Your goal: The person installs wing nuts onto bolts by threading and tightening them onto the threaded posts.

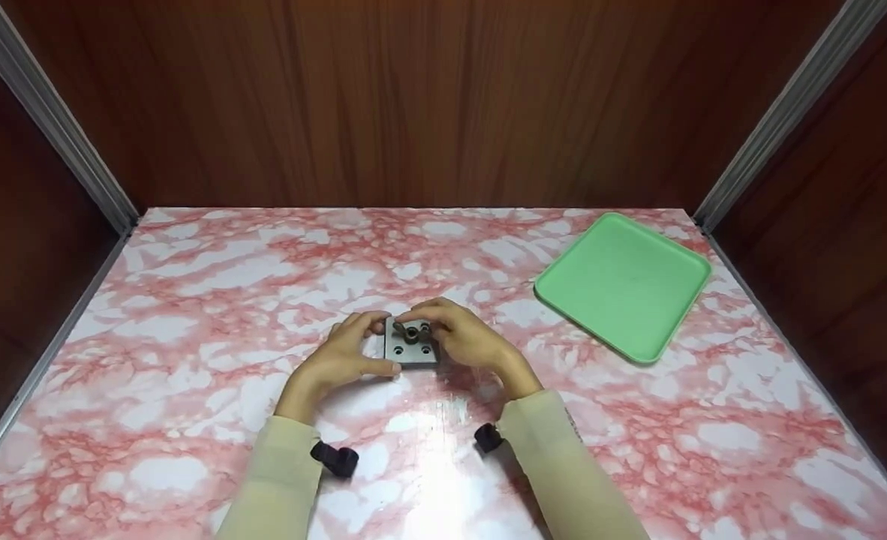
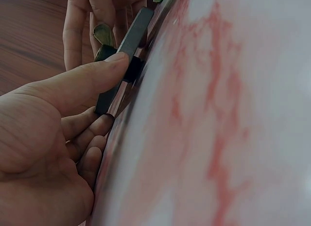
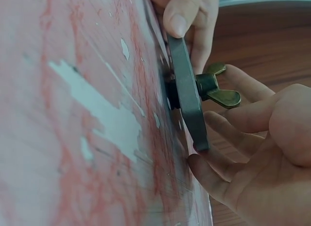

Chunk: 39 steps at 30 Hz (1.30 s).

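A small square grey metal plate (image 1: 412, 357) with holes near its corners lies flat over the table, a brass-coloured wing nut (image 3: 224, 96) standing up at its middle. My left hand (image 1: 344, 355) grips the plate by its left side, thumb on the near edge and fingers at the far side. At the plate's right, my right hand (image 1: 467, 336) has its fingers around the wing nut, the index finger at one wing. Beneath the plate a short black piece (image 3: 171, 93) shows, and the plate sits slightly above the tabletop.
A green square tray (image 1: 623, 281) lies at the back right of the red and white marbled table (image 1: 188, 375). Brown wood-grain panels (image 1: 413, 105) rise behind and on both sides, with metal strips at the corners.
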Motion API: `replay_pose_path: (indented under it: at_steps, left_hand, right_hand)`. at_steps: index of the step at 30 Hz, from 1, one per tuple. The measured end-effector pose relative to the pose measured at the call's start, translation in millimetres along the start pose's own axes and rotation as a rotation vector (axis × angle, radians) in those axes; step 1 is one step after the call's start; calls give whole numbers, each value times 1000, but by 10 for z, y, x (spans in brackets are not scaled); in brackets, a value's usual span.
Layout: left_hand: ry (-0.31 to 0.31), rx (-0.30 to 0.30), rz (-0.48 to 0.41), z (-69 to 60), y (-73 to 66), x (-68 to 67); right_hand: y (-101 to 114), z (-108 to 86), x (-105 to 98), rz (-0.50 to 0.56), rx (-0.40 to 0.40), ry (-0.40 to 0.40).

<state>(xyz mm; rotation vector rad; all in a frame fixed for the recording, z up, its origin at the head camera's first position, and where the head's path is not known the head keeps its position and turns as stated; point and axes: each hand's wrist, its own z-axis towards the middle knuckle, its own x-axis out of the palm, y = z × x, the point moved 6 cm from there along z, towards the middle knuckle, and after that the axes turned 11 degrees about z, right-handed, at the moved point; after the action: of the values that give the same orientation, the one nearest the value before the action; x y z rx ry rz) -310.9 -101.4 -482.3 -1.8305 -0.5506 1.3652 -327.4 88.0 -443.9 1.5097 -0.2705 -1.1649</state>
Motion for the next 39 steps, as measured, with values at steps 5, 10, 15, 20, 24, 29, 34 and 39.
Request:
replay_pose_path:
  at_steps: [5,10,15,20,24,29,34,39]
  left_hand:
    - [0,0,0,2,-1,2]
    - [6,-7,2,-5,3,3]
    - [4,-2,-2,-11,2,2]
    - [2,3,-13,-5,1,1]
    - [0,6,-9,-1,-3,-1]
    - [-5,6,-5,-3,-6,-1]
    - [-9,7,-1,-2,-3,0]
    - [-12,6,1,0,-5,0]
  right_hand:
    - [-17,-3,-4,-2,12,8]
    - [-35,-6,-2,7,41,15]
    - [-27,-11,3,7,53,27]
    - [-35,-19,-1,-4,69,32]
    - [-50,-24,-5,-3,86,28]
    - [-54,-28,-3,-2,101,24]
    - [-56,-40,-3,0,113,26]
    - [-64,-52,-7,11,137,23]
